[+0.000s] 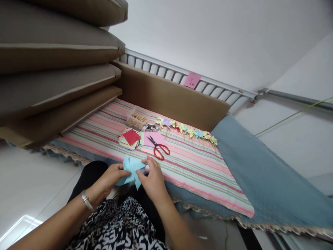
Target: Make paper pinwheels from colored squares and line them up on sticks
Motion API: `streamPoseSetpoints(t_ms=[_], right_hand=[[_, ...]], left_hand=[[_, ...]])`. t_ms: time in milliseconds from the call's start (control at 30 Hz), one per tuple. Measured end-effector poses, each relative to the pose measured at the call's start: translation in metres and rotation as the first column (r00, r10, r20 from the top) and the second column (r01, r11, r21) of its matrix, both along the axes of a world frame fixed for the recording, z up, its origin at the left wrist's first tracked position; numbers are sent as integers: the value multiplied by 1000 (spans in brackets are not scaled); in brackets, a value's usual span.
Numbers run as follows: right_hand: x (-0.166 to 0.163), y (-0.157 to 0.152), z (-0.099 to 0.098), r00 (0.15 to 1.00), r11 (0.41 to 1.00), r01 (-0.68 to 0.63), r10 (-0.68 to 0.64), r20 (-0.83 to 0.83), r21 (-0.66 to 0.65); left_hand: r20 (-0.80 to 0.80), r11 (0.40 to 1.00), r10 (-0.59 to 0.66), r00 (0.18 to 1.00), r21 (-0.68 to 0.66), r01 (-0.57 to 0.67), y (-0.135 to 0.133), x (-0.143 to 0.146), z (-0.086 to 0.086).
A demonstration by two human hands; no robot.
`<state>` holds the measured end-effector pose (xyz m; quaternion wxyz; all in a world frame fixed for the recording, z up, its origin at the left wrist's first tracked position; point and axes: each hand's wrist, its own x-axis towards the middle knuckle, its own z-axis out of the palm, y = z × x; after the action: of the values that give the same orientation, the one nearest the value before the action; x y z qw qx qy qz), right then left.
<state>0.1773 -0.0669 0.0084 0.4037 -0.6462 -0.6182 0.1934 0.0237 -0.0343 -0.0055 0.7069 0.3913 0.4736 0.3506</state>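
A light blue paper pinwheel [133, 166] is held over my lap, at the near edge of the striped cloth. My left hand [114, 176] pinches its left side, the thumb lying on the paper near the middle. On the other side my right hand [152, 178] grips a blade with thumb and fingers. Just beyond lie red-handled scissors [158, 147], resting across pink paper sheets [154, 138]. To their left sits a pile of coloured paper squares [130, 138] with a red one on top.
A clear plastic box [135, 118] holds small wooden sticks. Beside it are small metallic items [151, 127]. Finished pinwheels on sticks [191, 132] line the back. Stacked padded panels [59, 59] rise at the left; a brown board [169, 93] stands behind the striped cloth [203, 173].
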Motion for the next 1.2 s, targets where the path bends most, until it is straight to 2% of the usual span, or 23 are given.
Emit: streamPoseSetpoints(t_ms=[67, 133, 200, 267, 367, 667, 800, 967, 1067, 1200], right_hand=[[9, 6, 3, 985, 994, -19, 0, -174, -104], [15, 12, 3, 927, 958, -137, 34, -374, -253], [17, 17, 1, 844, 896, -289, 71, -532, -338], [15, 20, -2, 784, 852, -385, 99, -613, -354], [11, 23, -5, 764, 838, -424, 128, -632, -343], [8, 24, -9, 764, 868, -371, 83, -640, -330], [11, 23, -13, 737, 892, -312, 9, -676, -328], [8, 24, -21, 671, 947, -169, -92, -735, -273], [-2, 22, -26, 638, 972, -78, -122, -760, -222], [-14, 18, -30, 610, 986, 7, -135, -781, -165]], left_hand=[[-28, 999, -53, 998, -16, 52, 1, -1, 4], [-53, 994, -112, 992, -15, 111, 2, -1, 6], [-71, 984, -178, 981, 0, 179, 3, 0, 5], [-82, 974, -225, 971, 15, 227, 4, 0, 3], [-96, 970, -238, 967, 25, 241, 5, 1, 1], [-78, 965, -254, 964, 43, 258, 8, 1, 2], [112, 984, -179, 978, 32, 176, 10, -5, -4], [381, 990, -112, 918, -35, 136, 4, -6, -16], [419, 996, -66, 905, -19, 82, -4, 3, -20], [394, 999, 32, 918, -18, -27, -10, 17, -19]])
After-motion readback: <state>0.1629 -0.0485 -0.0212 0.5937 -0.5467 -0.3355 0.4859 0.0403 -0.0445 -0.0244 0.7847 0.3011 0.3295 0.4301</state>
